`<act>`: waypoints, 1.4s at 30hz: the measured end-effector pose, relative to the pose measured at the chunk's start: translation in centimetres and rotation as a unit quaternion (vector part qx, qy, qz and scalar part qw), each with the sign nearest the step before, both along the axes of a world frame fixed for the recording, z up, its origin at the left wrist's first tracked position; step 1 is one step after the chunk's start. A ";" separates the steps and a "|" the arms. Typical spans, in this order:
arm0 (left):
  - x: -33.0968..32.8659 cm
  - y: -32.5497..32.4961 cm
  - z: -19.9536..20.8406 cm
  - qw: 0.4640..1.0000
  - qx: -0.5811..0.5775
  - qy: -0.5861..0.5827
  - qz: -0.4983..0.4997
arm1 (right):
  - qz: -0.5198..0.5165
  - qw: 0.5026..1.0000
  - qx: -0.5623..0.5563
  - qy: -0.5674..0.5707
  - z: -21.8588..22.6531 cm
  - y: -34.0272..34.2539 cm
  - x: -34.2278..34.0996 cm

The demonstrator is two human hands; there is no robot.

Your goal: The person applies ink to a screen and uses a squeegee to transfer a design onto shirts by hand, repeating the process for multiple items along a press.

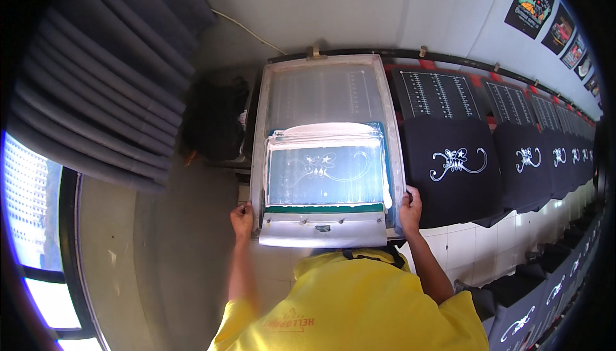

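A screen printing frame (258, 152) lies in front of me, its mesh showing a blue stencil area (295, 187) with a curled ornamental design. Thick white ink (324, 131) is banked along the stencil's far side, with thinner smears down its edges. My left hand (242, 221) is closed on the frame's near left side. On the near right side, my right hand (410, 210) grips the same frame, its fingers curled at the edge. A wide silvery squeegee-like bar (324, 230) rests across the frame's near end, touched by neither hand.
To the right, a row of black shirts (452, 190) with white prints lies on boards along a dark rail (449, 58). More printed black shirts (513, 306) are at the lower right. Dark cloth (215, 117) is piled left of the frame, near a grey curtain (109, 81).
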State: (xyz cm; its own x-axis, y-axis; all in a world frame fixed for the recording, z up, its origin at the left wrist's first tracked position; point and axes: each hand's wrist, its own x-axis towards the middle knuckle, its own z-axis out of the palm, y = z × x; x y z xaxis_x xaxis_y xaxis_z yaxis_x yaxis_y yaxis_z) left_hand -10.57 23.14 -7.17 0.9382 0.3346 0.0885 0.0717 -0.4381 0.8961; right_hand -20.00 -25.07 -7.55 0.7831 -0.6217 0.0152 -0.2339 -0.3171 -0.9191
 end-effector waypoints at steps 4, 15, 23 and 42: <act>0.3 1.4 0.9 0.996 0.041 0.077 -0.013 | -0.004 0.999 -0.050 -0.008 0.7 0.2 0.1; -2.6 -3.5 2.2 0.998 -0.011 0.057 -0.002 | -0.008 0.999 -0.027 -0.033 0.6 -3.4 -0.7; -1.1 0.0 0.0 0.996 0.037 0.073 -0.033 | -0.028 0.997 0.034 -0.065 -3.8 -0.1 -0.2; -11.1 -4.5 15.9 0.992 0.099 0.058 -0.051 | -0.045 0.997 -0.051 -0.029 12.4 -5.9 -12.6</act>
State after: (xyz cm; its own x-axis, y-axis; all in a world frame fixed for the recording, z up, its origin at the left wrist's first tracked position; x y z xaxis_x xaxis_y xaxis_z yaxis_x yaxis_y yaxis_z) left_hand -21.64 18.68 8.75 0.9740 0.2242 0.0335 0.1148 -0.6155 0.7797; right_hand -32.56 -30.98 4.84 0.7206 -0.6820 0.1248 -0.2130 -0.3890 -0.8963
